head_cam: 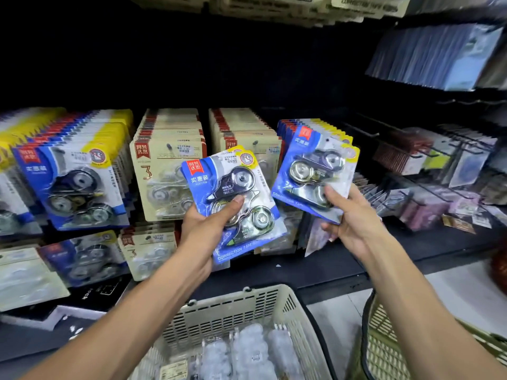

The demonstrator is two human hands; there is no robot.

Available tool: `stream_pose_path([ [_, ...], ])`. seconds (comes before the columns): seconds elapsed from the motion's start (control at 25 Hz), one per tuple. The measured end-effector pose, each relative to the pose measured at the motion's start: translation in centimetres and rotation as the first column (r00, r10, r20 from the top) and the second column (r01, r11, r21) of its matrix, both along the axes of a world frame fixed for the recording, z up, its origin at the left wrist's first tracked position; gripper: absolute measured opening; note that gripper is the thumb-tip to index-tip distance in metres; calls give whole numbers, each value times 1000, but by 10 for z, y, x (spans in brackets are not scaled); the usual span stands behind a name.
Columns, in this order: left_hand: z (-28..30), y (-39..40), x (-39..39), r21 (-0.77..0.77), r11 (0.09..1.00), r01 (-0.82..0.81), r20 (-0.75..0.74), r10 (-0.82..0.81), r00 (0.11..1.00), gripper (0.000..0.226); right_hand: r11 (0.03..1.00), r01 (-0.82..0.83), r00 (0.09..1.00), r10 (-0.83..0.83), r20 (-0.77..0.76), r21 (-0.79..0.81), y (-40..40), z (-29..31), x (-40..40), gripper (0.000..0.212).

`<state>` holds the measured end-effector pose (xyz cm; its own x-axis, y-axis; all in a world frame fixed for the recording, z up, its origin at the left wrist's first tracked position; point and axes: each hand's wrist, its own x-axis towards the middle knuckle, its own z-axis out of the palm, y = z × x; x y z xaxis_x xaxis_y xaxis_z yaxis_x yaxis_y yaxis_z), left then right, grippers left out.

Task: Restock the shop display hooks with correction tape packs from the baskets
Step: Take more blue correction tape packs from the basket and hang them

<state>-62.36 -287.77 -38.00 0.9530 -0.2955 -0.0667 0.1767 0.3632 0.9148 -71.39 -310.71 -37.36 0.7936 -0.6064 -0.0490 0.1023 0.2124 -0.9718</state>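
Observation:
My left hand (211,218) grips a blue correction tape pack (238,198) by its lower left side, thumb across the blister, and the pack tilts to the right in front of the display. My right hand (348,215) grips the bottom of another blue pack (315,165), which sits at the front of a row of like packs (312,127) on a hook. A beige basket (247,305) below holds several clear-wrapped packs (247,349).
Rows of blue packs (68,176) hang at the left, beige packs (164,160) in the middle. More stationery on hooks (439,160) fills the right. A second, olive-green basket (389,349) stands at the lower right by the dark shelf edge (315,270).

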Motion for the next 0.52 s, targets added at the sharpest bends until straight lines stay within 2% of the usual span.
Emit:
stream_pose_path([
  [0.16,-2,0,1,56,998,-21,-1,21,1000,44,988,146,989,-148,-32,-48,-36,-3,-12,36],
  [0.28,-4,-2,3,73,997,-23,-6,23,1000,40,951,307,951,-308,11,35,-42,-4,-11,46],
  [0.36,-4,-4,2,72,997,-21,-7,22,1000,36,924,380,924,-381,34,29,-44,-3,-9,44],
  [0.52,-6,-6,2,82,996,-25,5,24,1000,31,907,420,907,-420,9,11,-50,-3,-9,41],
])
